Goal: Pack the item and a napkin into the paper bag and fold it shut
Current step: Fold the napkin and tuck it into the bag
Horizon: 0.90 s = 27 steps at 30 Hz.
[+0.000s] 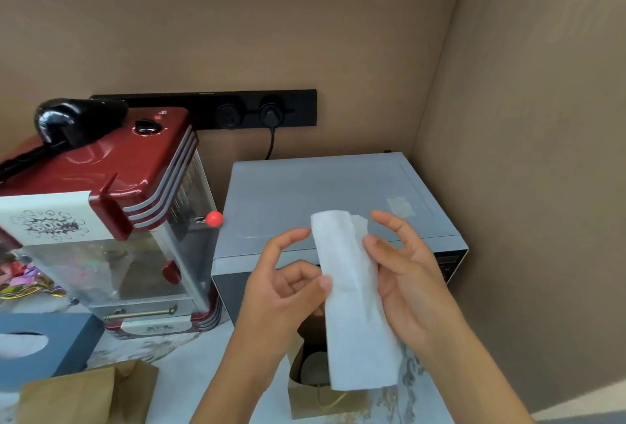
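Brown paper bag stands open on the marbled counter at the near edge, right under the hands, with a pale rounded item sitting inside it. A second paper bag lies flat at the lower left. Just above the open bag, both hands hold a white napkin folded into a long strip that hangs down in front of the bag's mouth. The left hand presses its thumb against the strip's left edge, its other fingers curled loosely. The right hand grips the strip from the right side, thumb on the front, index finger raised and apart from the paper. Left of the hands sits a grey tissue box with a white tissue showing in its oval opening. Behind it stands a red popcorn machine with clear walls. Beside that, behind the hands, is a silver microwave. On the brown wall beyond, a black socket strip holds one plugged-in cable.
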Each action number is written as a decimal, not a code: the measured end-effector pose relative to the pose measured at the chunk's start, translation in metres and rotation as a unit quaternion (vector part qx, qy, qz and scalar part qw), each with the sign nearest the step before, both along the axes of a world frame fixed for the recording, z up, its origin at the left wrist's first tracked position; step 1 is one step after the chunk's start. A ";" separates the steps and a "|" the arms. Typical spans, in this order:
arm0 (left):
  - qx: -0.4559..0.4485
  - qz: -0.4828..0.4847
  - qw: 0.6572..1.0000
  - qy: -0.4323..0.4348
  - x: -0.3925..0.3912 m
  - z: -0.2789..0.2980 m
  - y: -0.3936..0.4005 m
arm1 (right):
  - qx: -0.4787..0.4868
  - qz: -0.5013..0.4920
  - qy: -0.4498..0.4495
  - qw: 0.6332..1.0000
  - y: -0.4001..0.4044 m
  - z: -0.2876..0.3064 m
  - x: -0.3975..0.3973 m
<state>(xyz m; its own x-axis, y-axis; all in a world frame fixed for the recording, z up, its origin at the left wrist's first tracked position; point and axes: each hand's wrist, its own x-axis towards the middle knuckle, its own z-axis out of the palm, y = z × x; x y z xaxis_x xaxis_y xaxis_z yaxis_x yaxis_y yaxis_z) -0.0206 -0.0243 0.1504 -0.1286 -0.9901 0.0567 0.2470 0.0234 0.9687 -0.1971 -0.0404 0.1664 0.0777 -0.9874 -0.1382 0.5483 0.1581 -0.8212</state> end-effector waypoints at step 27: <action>0.140 0.044 0.984 0.106 0.004 -0.001 0.013 | 0.005 0.016 0.126 0.992 0.028 -0.010 0.005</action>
<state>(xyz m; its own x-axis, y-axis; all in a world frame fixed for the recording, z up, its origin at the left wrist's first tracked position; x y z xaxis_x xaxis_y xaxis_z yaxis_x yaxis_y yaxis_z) -0.0167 -0.0109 0.1495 -0.0572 -0.9775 -0.2028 0.4528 -0.2064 0.8674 -0.1918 -0.0122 0.1564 0.0715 -0.9834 -0.1667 0.3203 0.1809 -0.9299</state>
